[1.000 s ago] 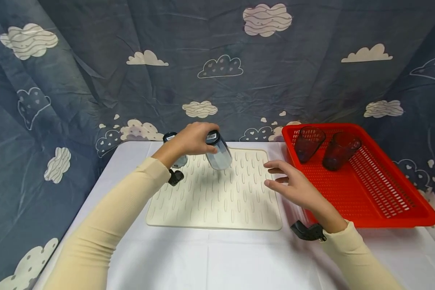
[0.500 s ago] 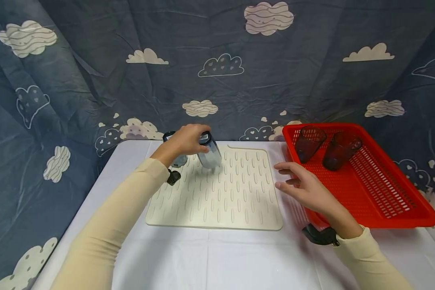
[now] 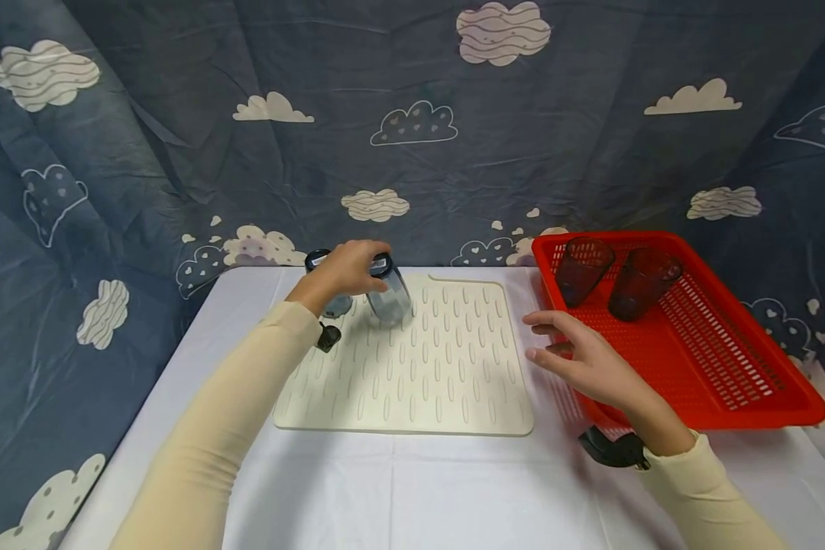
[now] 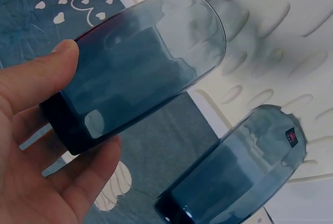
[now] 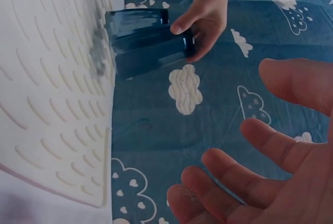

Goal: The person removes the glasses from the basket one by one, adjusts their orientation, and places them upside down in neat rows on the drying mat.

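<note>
My left hand [image 3: 349, 267] grips a bluish drinking glass [image 3: 390, 296] by its dark base, the glass upside down with its rim close over the cream ridged drying mat [image 3: 440, 359]. In the left wrist view thumb and fingers curl round the base of this glass [image 4: 140, 68]. A second glass [image 4: 234, 172] of the same kind stands inverted on the mat beside it, partly hidden by my left hand in the head view. My right hand [image 3: 584, 359] hovers by the mat's right edge, its fingers relaxed and holding nothing; the right wrist view shows the spread fingers [image 5: 270, 146].
A red plastic basket [image 3: 715, 416] stands at the right of the white-covered table [image 3: 330, 489]. Inside lean two more glasses, one at the left [image 3: 583, 271] and one beside it [image 3: 642, 284]. Behind hangs a dark curtain [image 3: 357, 69] with a cloud print.
My left hand has carried its glass leftward, closer to the standing one, and the glass has lowered towards the mat. My right hand has drawn back to the right, towards the basket.
</note>
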Action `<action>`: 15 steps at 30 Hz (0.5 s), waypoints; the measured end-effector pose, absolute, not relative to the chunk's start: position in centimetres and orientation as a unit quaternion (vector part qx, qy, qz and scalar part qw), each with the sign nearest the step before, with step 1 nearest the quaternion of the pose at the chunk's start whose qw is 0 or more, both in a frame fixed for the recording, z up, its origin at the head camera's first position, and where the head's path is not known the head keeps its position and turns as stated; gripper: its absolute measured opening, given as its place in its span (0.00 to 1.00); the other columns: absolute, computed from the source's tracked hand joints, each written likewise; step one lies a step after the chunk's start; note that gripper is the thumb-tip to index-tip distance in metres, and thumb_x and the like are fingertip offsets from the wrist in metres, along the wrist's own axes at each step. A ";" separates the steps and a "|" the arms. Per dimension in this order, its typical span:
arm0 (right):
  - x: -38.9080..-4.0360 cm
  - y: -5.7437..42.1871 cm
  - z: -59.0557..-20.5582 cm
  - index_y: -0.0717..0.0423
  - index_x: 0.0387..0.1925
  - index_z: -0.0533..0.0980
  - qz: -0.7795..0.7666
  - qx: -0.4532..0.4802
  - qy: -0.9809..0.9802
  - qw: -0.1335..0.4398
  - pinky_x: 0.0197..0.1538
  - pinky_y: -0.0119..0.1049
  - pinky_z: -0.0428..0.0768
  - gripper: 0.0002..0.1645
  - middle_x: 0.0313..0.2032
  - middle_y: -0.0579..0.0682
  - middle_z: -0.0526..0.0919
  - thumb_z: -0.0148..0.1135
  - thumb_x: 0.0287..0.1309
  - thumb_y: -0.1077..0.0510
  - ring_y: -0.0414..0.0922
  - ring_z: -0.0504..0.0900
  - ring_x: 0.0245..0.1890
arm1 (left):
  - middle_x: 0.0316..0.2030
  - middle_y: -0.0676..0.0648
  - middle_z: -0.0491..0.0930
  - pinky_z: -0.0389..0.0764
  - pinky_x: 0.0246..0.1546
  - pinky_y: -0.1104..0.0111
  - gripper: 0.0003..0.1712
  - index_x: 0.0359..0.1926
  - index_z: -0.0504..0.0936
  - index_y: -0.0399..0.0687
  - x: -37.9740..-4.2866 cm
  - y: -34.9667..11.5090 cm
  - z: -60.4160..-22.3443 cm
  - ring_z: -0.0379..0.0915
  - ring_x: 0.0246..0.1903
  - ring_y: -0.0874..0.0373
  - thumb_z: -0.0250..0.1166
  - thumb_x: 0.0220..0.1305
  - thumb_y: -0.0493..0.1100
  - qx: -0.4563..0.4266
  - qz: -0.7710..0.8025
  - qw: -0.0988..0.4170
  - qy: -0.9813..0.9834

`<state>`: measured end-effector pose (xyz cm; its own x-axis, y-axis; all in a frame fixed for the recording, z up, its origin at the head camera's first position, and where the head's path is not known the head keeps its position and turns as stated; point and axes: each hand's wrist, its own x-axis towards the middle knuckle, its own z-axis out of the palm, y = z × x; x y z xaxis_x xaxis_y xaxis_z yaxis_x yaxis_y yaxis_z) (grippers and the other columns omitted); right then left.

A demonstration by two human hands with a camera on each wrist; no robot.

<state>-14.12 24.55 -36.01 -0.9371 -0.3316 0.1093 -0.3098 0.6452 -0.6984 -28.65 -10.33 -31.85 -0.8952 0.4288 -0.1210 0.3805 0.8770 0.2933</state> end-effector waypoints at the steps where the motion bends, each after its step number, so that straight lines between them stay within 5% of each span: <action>1: -14.1 24.6 -36.0 0.59 0.65 0.68 -0.381 -0.177 0.907 0.013 0.57 0.56 0.81 0.32 0.63 0.61 0.74 0.65 0.63 0.54 0.57 0.78 0.55 | 0.68 0.43 0.71 0.76 0.60 0.50 0.42 0.72 0.66 0.50 -28.7 -10.3 -32.0 0.75 0.57 0.45 0.72 0.59 0.48 0.210 0.131 0.092 0.965; 5: -14.2 24.6 -36.1 0.58 0.65 0.68 -0.380 -0.177 0.908 0.011 0.57 0.54 0.81 0.32 0.63 0.61 0.74 0.65 0.63 0.54 0.57 0.78 0.55 | 0.68 0.43 0.71 0.74 0.61 0.49 0.41 0.72 0.66 0.50 -29.1 -10.4 -32.6 0.75 0.55 0.46 0.72 0.60 0.47 0.210 0.131 0.091 0.965; 15: -14.2 24.7 -36.2 0.59 0.66 0.68 -0.391 -0.174 0.904 0.019 0.58 0.59 0.79 0.32 0.63 0.62 0.73 0.65 0.64 0.53 0.59 0.78 0.56 | 0.70 0.44 0.69 0.71 0.67 0.51 0.41 0.72 0.67 0.50 -29.5 -10.1 -34.1 0.67 0.68 0.45 0.72 0.60 0.46 0.198 0.120 0.077 0.970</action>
<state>-14.18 24.66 -36.21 -0.9390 -0.3285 0.1014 -0.2988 0.6340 -0.7133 -29.46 -10.10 -34.08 -0.9102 0.4017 -0.1009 0.3649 0.8929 0.2637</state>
